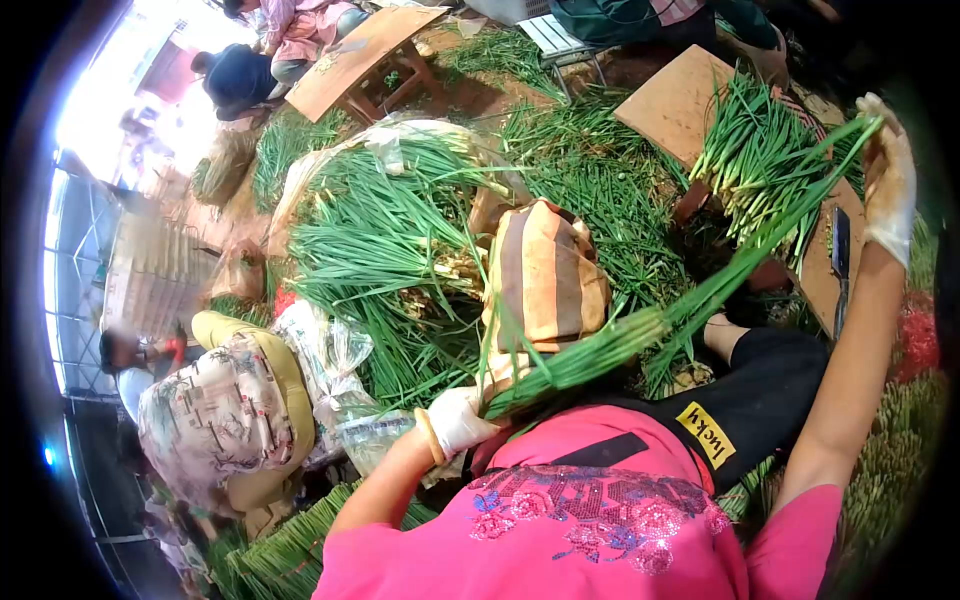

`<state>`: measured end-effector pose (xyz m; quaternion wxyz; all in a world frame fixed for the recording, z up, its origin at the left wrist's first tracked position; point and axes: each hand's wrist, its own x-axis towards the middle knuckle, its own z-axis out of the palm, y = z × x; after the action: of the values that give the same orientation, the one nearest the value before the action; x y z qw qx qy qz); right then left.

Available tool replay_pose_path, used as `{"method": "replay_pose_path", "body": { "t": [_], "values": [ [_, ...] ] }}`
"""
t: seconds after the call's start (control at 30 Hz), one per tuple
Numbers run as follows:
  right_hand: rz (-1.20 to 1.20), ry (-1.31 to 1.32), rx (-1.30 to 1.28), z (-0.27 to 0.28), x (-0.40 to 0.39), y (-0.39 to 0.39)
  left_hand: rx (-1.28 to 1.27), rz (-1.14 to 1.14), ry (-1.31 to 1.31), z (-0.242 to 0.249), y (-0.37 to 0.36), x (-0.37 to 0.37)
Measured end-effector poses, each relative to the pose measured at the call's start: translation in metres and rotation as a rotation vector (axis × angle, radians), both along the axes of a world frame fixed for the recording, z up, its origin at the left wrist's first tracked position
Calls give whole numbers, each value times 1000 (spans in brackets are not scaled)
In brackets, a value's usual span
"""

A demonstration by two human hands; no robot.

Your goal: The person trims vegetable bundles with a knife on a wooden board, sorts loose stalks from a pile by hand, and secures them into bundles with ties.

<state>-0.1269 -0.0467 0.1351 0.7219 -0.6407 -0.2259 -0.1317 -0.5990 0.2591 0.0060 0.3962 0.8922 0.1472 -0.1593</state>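
Note:
My left hand (460,420), in a white glove, is closed around one end of a long bunch of chives (585,358) across my lap. The bunch stretches up to the right. At the far right, my raised right hand (886,170), also in a pale glove, is closed on the ends of some of its green stalks. A heap of loose chives (380,225) lies in front of me beside a striped cloth (545,275) over my knee. Another pile of chives (760,150) rests on a wooden board near my right arm.
A knife (840,250) lies on the wooden board (822,270) at right. Cut greens (600,180) cover the ground. A person in a patterned top (220,415) sits close at left. Farther off are a low wooden table (360,60), a folding stool (560,45) and other people.

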Motion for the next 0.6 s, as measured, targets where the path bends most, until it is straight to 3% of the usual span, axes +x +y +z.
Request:
{"method": "replay_pose_path", "body": {
  "t": [0.07,0.13,0.2,0.23,0.27,0.33,0.37,0.43,0.47,0.53,0.6],
  "values": [
    [-142,12,219,33,-26,37,211,-112,89,8,0,3],
    [-46,0,425,59,-45,61,376,-234,232,42,-10,16],
    [53,-19,635,77,-61,83,316,-244,195,27,-8,8],
    [146,21,607,77,-77,97,287,-245,179,15,-5,1],
    [242,59,579,70,-89,108,178,-191,-13,1,-1,-6],
    [172,165,293,13,-88,128,-25,-112,-210,-8,0,-2],
    [416,95,218,-14,-114,145,60,-126,-54,-7,1,-5],
    [767,286,-129,-85,-164,159,214,-162,263,0,5,-13],
    [845,357,-171,-122,-185,160,184,-179,294,26,4,-4],
    [870,429,-472,-162,-203,147,218,-154,155,40,20,-20],
    [835,496,-561,-171,-206,141,159,-14,156,77,42,-17]
  ]
}}
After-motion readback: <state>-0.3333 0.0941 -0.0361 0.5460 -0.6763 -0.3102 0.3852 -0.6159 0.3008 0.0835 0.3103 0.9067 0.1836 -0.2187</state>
